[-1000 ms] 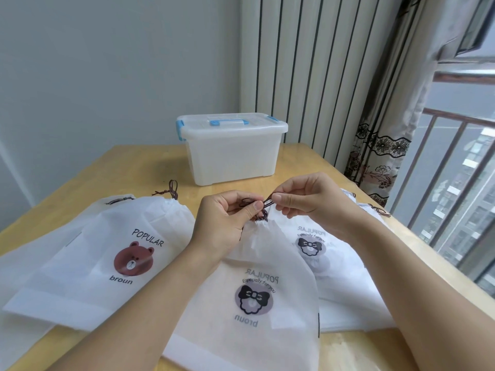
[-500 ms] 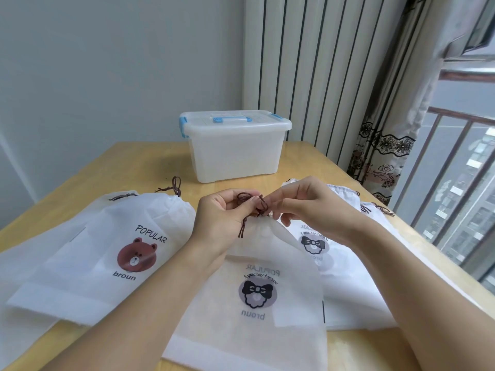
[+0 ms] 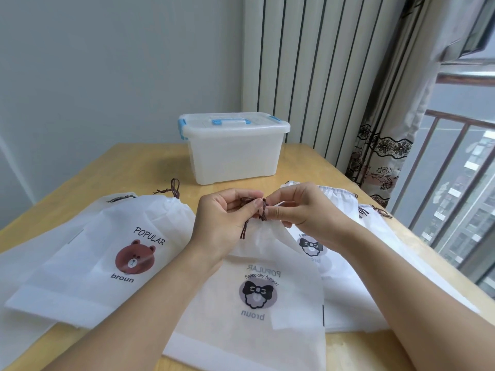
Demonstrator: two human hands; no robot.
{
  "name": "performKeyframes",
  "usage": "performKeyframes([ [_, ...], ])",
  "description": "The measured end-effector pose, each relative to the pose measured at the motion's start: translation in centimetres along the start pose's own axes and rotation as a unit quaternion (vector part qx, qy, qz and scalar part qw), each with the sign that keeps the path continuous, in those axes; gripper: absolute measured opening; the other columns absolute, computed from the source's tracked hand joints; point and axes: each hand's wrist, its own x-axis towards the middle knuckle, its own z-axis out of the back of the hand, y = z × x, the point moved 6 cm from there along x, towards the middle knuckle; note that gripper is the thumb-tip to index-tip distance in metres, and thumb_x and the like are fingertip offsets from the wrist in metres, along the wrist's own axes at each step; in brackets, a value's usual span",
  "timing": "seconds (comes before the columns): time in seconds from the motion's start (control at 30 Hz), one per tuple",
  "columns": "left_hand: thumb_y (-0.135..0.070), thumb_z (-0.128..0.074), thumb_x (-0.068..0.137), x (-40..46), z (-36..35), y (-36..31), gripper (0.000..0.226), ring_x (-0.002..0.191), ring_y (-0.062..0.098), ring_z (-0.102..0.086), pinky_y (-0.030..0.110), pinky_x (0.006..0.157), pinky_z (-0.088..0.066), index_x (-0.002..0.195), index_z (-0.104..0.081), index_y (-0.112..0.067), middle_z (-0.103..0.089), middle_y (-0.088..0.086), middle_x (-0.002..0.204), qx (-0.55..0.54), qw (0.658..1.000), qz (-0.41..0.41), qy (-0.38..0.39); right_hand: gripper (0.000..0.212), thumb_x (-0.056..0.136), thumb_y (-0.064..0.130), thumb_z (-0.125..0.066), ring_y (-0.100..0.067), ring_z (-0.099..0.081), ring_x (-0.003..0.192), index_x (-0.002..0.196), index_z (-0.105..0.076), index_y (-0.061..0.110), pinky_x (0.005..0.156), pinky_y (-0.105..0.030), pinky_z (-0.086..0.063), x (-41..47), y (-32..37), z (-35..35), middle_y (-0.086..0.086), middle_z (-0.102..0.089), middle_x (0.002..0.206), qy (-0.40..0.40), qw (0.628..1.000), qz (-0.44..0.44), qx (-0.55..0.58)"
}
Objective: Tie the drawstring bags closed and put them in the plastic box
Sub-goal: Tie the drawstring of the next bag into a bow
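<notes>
table [image 3: 150, 167] of pale wood, with a lidded plastic box [image 3: 233, 153] at its far side, clasps down. nearer, white drawstring bags lie flat: a bear-print bag [image 3: 112, 253] on the left, more on the right, and a bow-print bag [image 3: 257, 290] in the middle. above its gathered neck, the left hand [image 3: 225, 223] and right hand [image 3: 302, 207] each pinch the brown cord [image 3: 261, 210], fingers curled. tying seems under way; next, likely, the knot needs pulling snug, and the box lid still needs opening.
</notes>
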Motion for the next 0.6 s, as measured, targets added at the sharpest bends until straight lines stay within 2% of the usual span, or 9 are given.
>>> performKeyframes([
  [0.07, -0.001, -0.075, 0.083, 0.1, 0.1, -0.3, 0.015, 0.075, 0.015, -0.075, 0.020, 0.075, -0.056, 0.087, -0.077, -0.016, -0.078, 0.003, 0.079, 0.032, 0.999, -0.024, 0.000, 0.010, 0.083, 0.017, -0.081, -0.022, -0.042, 0.063, 0.088, -0.079, 0.008, 0.058, -0.029, -0.028, 0.0, -0.1, 0.2, -0.008, -0.071, 0.073, -0.004, 1.000, -0.002, -0.019],
  [0.13, -0.002, -0.078, 0.081, 0.0, 0.2, -0.6, 0.017, 0.075, 0.013, -0.075, 0.018, 0.073, -0.055, 0.085, -0.078, -0.019, -0.078, -0.001, 0.078, 0.072, 0.996, -0.054, -0.002, 0.009, 0.084, 0.013, -0.081, -0.015, -0.049, 0.059, 0.087, -0.079, 0.005, 0.058, -0.022, -0.034, -0.1, 0.0, 0.2, -0.008, -0.073, 0.073, -0.009, 1.000, 0.006, -0.022],
  [0.23, -0.004, -0.079, 0.080, 0.2, 0.3, -1.0, 0.017, 0.075, 0.009, -0.074, 0.017, 0.073, -0.054, 0.084, -0.079, -0.020, -0.077, -0.006, 0.078, 0.115, 0.990, -0.087, -0.005, 0.007, 0.082, 0.011, -0.082, -0.019, -0.063, 0.072, 0.083, -0.078, 0.005, 0.069, -0.031, -0.045, -0.1, 0.1, 0.0, -0.014, -0.077, 0.082, -0.013, 1.000, 0.024, -0.008],
  [0.4, -0.005, -0.080, 0.080, 0.3, 0.3, -1.4, 0.015, 0.073, 0.007, -0.073, 0.017, 0.072, -0.054, 0.084, -0.079, -0.019, -0.077, -0.007, 0.077, 0.141, 0.984, -0.109, 0.002, 0.012, 0.083, 0.011, -0.081, -0.021, -0.070, 0.077, 0.083, -0.075, 0.001, 0.078, -0.045, -0.054, 0.1, 0.6, 0.2, -0.012, -0.077, 0.082, -0.014, 0.997, 0.062, -0.047],
  [0.5, -0.004, -0.080, 0.080, 0.2, 0.1, -1.5, 0.016, 0.074, 0.005, -0.073, 0.015, 0.072, -0.053, 0.084, -0.080, -0.019, -0.077, -0.008, 0.077, 0.157, 0.981, -0.118, 0.010, 0.014, 0.084, 0.013, -0.081, -0.023, -0.071, 0.073, 0.080, -0.073, 0.003, 0.073, -0.044, -0.056, 0.0, 1.2, 0.3, -0.005, -0.076, 0.076, -0.016, 0.988, 0.090, -0.124],
  [0.6, -0.003, -0.079, 0.080, 0.3, 0.0, -1.5, 0.015, 0.075, 0.006, -0.073, 0.016, 0.073, -0.054, 0.085, -0.080, -0.017, -0.077, -0.007, 0.079, 0.169, 0.978, -0.125, 0.011, 0.016, 0.085, 0.010, -0.079, -0.014, -0.068, 0.064, 0.074, -0.068, 0.007, 0.061, -0.031, -0.052, -0.1, 1.3, -0.1, -0.004, -0.074, 0.071, -0.029, 0.979, 0.108, -0.168],
])
